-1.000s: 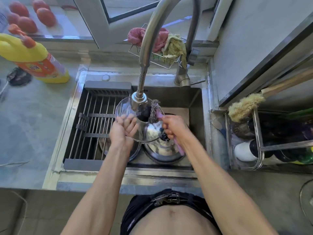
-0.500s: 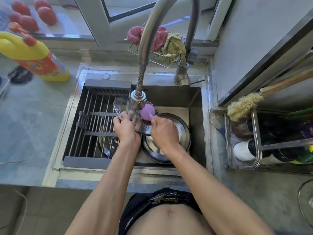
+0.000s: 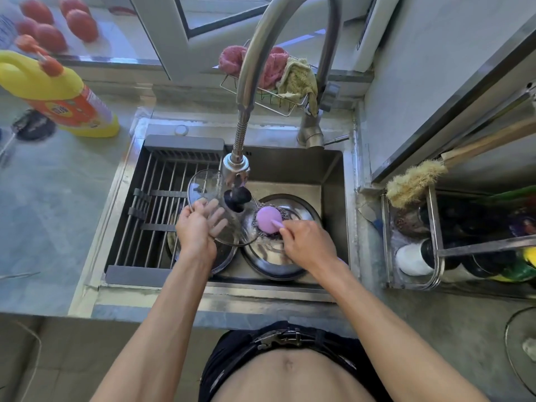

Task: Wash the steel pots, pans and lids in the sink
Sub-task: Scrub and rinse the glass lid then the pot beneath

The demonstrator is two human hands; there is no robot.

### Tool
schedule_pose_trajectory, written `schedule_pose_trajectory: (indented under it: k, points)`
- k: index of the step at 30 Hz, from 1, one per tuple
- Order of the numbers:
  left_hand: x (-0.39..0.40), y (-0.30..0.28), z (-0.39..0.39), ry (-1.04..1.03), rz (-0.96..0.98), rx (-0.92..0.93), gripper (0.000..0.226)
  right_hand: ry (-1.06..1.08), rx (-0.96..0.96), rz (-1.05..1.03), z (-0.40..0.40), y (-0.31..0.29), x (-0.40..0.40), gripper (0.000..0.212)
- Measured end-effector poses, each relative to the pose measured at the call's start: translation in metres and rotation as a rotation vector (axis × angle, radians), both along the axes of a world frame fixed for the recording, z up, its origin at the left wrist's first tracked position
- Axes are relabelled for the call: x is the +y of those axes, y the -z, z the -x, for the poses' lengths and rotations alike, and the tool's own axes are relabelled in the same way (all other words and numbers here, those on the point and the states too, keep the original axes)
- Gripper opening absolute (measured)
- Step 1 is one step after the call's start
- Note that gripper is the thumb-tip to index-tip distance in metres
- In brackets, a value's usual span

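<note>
Nearest the camera, two bare forearms reach forward over the front edge of the rectangular stainless steel sink (image 3: 333, 175). The left hand (image 3: 195, 227) holds a round clear glass lid (image 3: 203, 187) with a black knob (image 3: 237, 197), tilted over the middle of the basin; the fingers lie fairly straight behind the glass and show through it, with the thumb on the near rim. The right hand (image 3: 307, 245) is curled round the handle of a lilac-backed steel-wool scrubber (image 3: 268, 220), whose wire pad sits against the lid's right edge. Under the right hand, a round steel pan (image 3: 301, 208) rests on the sink floor at the right side. A second round steel vessel (image 3: 223, 258) lies beneath the left wrist, partly under a slatted steel drying rack (image 3: 162, 198) that spans the left half of the basin. The spray head of a curved steel pull-down faucet (image 3: 236, 166) hangs just above the lid's knob. Beyond the sink, a wire basket (image 3: 278, 107) carries a pink cloth (image 3: 232, 58) and a yellowish-green cloth (image 3: 297, 79). On the grey counter to the left stands a yellow detergent bottle (image 3: 55, 88), and red tomatoes (image 3: 81, 24) lie on the sill behind it. To the right, a steel rack (image 3: 435, 242) carries bottles and a bristle brush (image 3: 412, 181).
</note>
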State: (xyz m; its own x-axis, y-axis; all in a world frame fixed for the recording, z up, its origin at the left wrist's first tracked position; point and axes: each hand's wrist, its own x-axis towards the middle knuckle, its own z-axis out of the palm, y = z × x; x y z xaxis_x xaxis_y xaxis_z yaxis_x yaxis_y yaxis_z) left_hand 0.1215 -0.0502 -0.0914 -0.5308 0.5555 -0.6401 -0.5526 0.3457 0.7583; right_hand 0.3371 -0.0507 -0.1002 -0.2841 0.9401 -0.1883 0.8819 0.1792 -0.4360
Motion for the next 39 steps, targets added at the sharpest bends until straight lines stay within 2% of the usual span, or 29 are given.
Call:
schedule_pose_trajectory:
  k: [6, 9, 10, 13, 17, 19, 22, 24, 27, 30, 32, 34, 36, 39]
  points:
    - [0.003, -0.002, 0.013, 0.206, -0.047, 0.011, 0.024, 0.156, 0.081, 0.162, -0.023, -0.006, 0.020, 0.029]
    - [0.012, -0.005, 0.014, 0.269, -0.039, -0.085, 0.028, 0.244, 0.156, 0.181, -0.027, -0.008, 0.030, 0.035]
    - [0.015, -0.005, 0.012, 0.270, -0.025, -0.126, 0.029, 0.268, 0.180, 0.178, -0.028, -0.009, 0.032, 0.037]
    - [0.022, -0.001, 0.005, 0.228, 0.025, -0.218, 0.031, 0.346, 0.259, 0.178, -0.031, -0.017, 0.037, 0.024]
    - [0.027, 0.005, -0.007, 0.151, 0.054, -0.323, 0.035, 0.467, 0.332, 0.153, -0.038, -0.024, 0.037, 0.023]
    - [0.025, 0.007, -0.008, 0.117, 0.055, -0.352, 0.038, 0.547, 0.389, 0.131, -0.038, -0.023, 0.036, 0.014]
    - [0.019, 0.009, -0.007, 0.079, 0.030, -0.374, 0.037, 0.665, 0.518, 0.170, -0.037, -0.015, 0.033, 0.004]
    - [0.014, 0.009, -0.006, 0.050, 0.015, -0.386, 0.036, 0.712, 0.604, 0.245, -0.031, -0.010, 0.030, 0.012]
    - [0.005, 0.014, -0.005, 0.008, 0.011, -0.434, 0.034, 0.810, 0.814, 0.458, -0.019, -0.003, 0.029, 0.024]
    - [-0.003, 0.016, -0.008, 0.031, 0.033, -0.460, 0.036, 0.924, 1.112, 0.690, -0.006, 0.003, 0.031, 0.012]
    - [-0.006, 0.016, -0.007, 0.089, 0.082, -0.414, 0.037, 0.953, 1.201, 0.793, 0.000, 0.004, 0.032, 0.004]
    - [-0.007, 0.015, -0.004, 0.204, 0.151, -0.293, 0.035, 0.975, 1.211, 0.819, 0.002, 0.003, 0.032, 0.006]
    - [-0.006, 0.015, -0.001, 0.415, 0.234, -0.048, 0.030, 1.027, 1.208, 0.782, 0.003, 0.002, 0.032, 0.008]
    - [-0.002, 0.007, 0.002, 0.699, 0.313, 0.435, 0.046, 1.060, 1.113, 0.614, 0.006, -0.004, 0.034, 0.021]
